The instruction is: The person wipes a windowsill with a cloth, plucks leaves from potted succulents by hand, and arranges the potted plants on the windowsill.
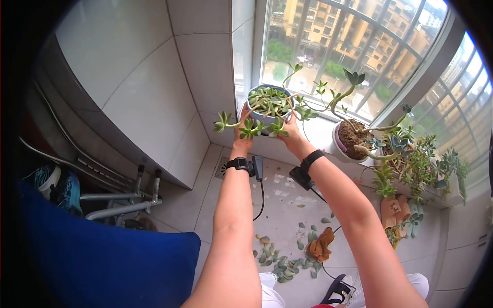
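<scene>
A blue-rimmed pot point(258, 115) full of green succulent leaves point(271, 100) stands at the left end of the windowsill. My left hand point(242, 132) is wrapped round its left side, and my right hand point(294, 134) holds its right side. Rosettes point(249, 129) on long stems hang over the front rim and partly cover my fingers. To the right, a white pot point(339, 146) of brown soil holds a succulent with thick bent stems. Each wrist wears a black strap with a small device and a cable.
Fallen leaves point(288, 267) and a brown cloth-like item point(320, 245) lie on the tiled floor. More succulents point(413, 167) line the sill at right, above slippers point(394, 211). A blue surface point(113, 251) and metal tubes point(120, 209) are at left. The barred window is behind the pots.
</scene>
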The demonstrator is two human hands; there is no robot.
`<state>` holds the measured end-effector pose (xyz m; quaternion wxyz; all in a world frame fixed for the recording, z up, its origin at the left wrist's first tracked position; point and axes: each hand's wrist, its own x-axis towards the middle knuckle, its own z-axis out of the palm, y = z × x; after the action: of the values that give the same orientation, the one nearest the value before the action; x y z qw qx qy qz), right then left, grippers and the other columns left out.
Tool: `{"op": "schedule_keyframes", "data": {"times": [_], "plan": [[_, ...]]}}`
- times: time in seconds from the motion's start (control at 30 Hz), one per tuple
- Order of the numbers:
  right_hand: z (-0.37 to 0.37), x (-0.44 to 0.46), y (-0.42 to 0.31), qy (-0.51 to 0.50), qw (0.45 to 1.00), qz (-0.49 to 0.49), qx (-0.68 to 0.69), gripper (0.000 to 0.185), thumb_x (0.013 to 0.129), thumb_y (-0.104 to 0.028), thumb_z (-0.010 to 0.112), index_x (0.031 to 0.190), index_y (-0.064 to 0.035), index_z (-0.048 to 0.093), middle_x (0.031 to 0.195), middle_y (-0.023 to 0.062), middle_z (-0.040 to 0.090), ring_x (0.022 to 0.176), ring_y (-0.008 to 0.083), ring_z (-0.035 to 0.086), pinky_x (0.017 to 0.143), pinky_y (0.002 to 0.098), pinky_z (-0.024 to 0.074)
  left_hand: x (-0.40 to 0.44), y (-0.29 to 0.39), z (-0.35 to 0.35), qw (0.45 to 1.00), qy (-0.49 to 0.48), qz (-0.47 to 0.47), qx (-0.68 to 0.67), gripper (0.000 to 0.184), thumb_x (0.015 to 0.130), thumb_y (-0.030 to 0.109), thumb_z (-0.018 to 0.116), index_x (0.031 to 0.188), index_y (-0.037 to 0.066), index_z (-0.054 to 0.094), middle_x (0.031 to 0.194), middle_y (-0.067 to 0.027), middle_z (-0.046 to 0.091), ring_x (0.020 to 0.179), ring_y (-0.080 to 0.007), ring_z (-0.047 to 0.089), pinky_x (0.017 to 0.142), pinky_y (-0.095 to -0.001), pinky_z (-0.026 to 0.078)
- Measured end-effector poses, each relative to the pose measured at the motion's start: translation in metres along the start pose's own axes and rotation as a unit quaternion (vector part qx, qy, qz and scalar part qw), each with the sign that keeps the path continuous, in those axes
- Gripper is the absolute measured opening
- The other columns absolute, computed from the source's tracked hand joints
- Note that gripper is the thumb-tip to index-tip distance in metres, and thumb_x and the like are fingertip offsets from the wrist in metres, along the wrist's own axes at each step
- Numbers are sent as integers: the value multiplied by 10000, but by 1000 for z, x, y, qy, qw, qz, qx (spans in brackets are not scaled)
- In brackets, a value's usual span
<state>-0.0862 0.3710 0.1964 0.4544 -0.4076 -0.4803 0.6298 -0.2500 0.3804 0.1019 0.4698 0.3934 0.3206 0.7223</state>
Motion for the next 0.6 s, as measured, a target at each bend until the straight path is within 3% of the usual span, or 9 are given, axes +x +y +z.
{"op": "schedule_keyframes", "data": {"times": [0.13, 0.23, 0.3, 0.37, 0.47, 0.57, 0.6], "plan": [[7, 11, 11, -31, 999, -1, -8, 642, 724, -120, 835, 1260, -86, 485, 1073, 80, 647, 885, 163, 657, 706, 307, 562, 7, -9, -14, 997, 0, 7, -78, 366, 1009, 201, 497, 1346, 67, 541, 1272, -52, 613, 1142, -159, 547, 973, -312, 431], [14, 8, 13, 5, 1000, -20, 1, 712, 720, -104, 831, 1307, -63, 430, 1136, 94, 623, 929, 183, 647, 758, 319, 554, 15, -29, -38, 998, -45, 42, -25, 364, 1008, 213, 510, 1337, 62, 540, 1273, -45, 603, 1142, -152, 534, 994, -324, 409], [16, 3, 10, 18, 1000, -21, -3, 748, 717, -95, 829, 1331, -55, 403, 1161, 102, 611, 952, 194, 640, 781, 327, 550, 12, -46, -43, 992, 9, 73, 99, 362, 1009, 237, 519, 1329, 68, 543, 1273, -36, 593, 1138, -150, 526, 1004, -326, 398], [17, 2, 8, 26, 1000, -14, -4, 784, 712, -85, 826, 1355, -53, 378, 1184, 109, 599, 976, 204, 633, 805, 336, 546, 8, -53, -43, 994, 49, 49, 82, 368, 1009, 265, 527, 1324, 75, 543, 1274, -31, 583, 1138, -147, 515, 1013, -327, 387], [16, 8, 19, 42, 998, -43, -19, 787, 711, -73, 819, 1364, -79, 380, 1178, 104, 607, 991, 203, 630, 835, 343, 539, -7, -14, -12, 993, 79, -32, -81, 396, 1007, 315, 537, 1327, 82, 536, 1282, -29, 569, 1149, -143, 498, 1026, -330, 369], [19, 0, 8, 26, 999, -27, -26, 856, 697, -95, 826, 1410, -111, 353, 1248, 158, 541, 1098, 261, 578, 906, 386, 512, -4, -13, -8, 992, 87, -27, -88, 441, 1002, 362, 548, 1338, 78, 522, 1295, -29, 558, 1167, -145, 486, 1042, -332, 348], [16, 5, 16, 55, 993, -47, -95, 884, 721, -102, 809, 1441, -120, 298, 1229, 148, 545, 1046, 244, 589, 857, 366, 519, -7, 1, 5, 991, 91, -24, -90, 458, 1000, 377, 550, 1342, 75, 518, 1298, -30, 556, 1176, -146, 481, 1050, -330, 339]]}}
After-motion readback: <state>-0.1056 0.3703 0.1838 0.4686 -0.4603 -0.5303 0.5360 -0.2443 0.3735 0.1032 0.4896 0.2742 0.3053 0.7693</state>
